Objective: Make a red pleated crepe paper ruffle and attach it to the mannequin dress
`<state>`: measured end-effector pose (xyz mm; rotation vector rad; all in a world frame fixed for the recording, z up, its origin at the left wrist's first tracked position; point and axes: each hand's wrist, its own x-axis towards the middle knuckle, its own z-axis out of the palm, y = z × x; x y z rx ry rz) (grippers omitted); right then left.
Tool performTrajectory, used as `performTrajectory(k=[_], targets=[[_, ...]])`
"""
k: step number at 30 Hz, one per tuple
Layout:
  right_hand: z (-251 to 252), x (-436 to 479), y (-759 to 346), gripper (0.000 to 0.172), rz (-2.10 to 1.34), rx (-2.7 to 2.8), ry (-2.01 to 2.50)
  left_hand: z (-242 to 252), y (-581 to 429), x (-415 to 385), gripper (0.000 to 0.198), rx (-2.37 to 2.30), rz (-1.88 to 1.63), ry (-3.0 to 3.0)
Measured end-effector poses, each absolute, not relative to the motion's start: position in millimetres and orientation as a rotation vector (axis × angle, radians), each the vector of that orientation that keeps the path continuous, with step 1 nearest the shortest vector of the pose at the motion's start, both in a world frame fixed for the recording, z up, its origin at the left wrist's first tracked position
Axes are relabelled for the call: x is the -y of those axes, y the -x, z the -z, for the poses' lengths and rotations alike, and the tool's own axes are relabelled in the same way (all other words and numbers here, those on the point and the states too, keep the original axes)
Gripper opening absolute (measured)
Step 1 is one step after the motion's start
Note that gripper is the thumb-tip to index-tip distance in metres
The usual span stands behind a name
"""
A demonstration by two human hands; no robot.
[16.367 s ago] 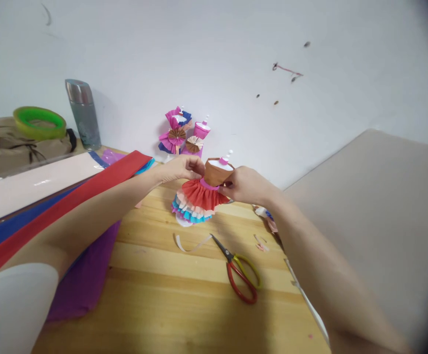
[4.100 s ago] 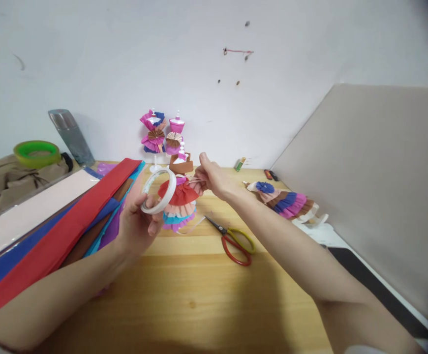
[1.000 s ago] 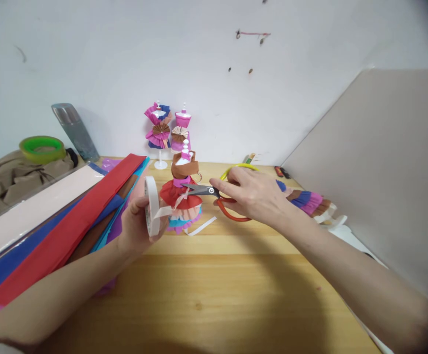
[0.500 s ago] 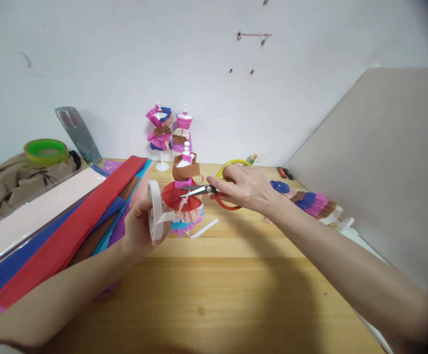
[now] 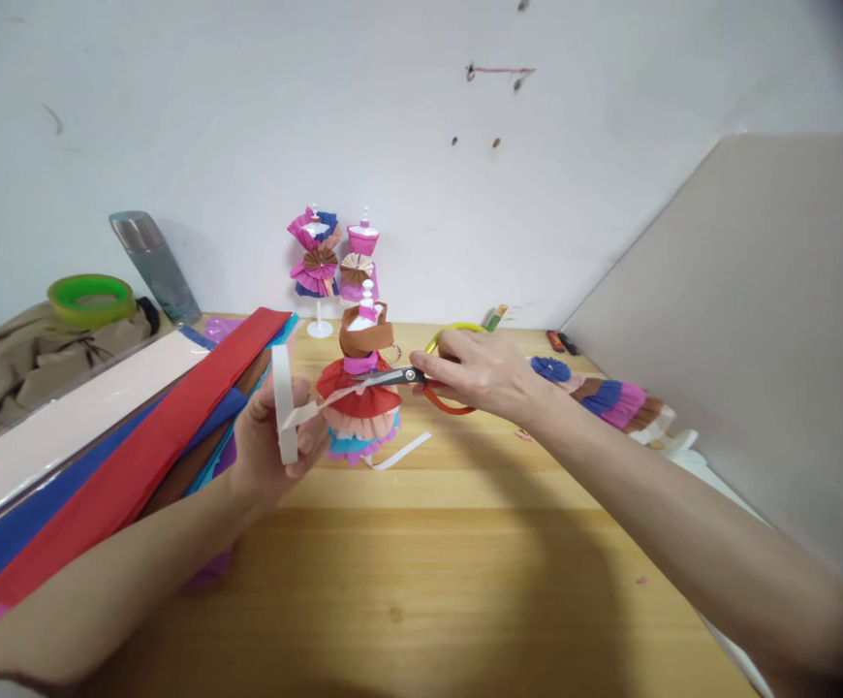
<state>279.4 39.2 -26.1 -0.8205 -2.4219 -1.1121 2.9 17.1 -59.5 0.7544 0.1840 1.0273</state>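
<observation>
My left hand grips a roll of white tape, with a loose strip stretching from it to the scissor blades. In my right hand is a pair of scissors with yellow and red-orange handles. The blades point left and look nearly closed on the end of the strip. Just behind them stands a small dress form with a brown band at the top, a pink waist and a layered skirt in red, peach, blue and purple crepe paper.
Two more dressed forms, one with pink and blue ruffles and one in pink, stand by the wall. Crepe paper sheets lie left, beside a bottle and green tape roll. A ruffled piece lies right.
My left hand has moved left with the tape roll, so the strip now stretches taut toward the scissors. The blades have closed from partly apart; my right hand has hardly moved.
</observation>
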Motion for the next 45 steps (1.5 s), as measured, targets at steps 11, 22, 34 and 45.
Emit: performTrajectory(k=[11, 22, 34, 45], targets=[[27.6, -39.9, -280.7, 0.018, 0.969, 2.421, 0.849, 43.1, 16.5, -44.3, 0.035, -0.277, -1.196, -0.834], [29.6, -40.6, -273.5, 0.021, 0.808, 2.414, 0.848, 85.0, 62.3, -128.3, 0.028, -1.436, -0.636, -1.453], [30.7, -39.2, -273.9, 0.022, 0.798, 2.383, 0.753, 77.3, 54.6, -112.2, 0.053, -1.941, -0.32, -2.152], [38.4, -35.9, -275.8, 0.024, 0.681, 2.277, 0.786, 30.6, 23.4, -90.4, 0.055, -1.115, -0.86, -2.132]])
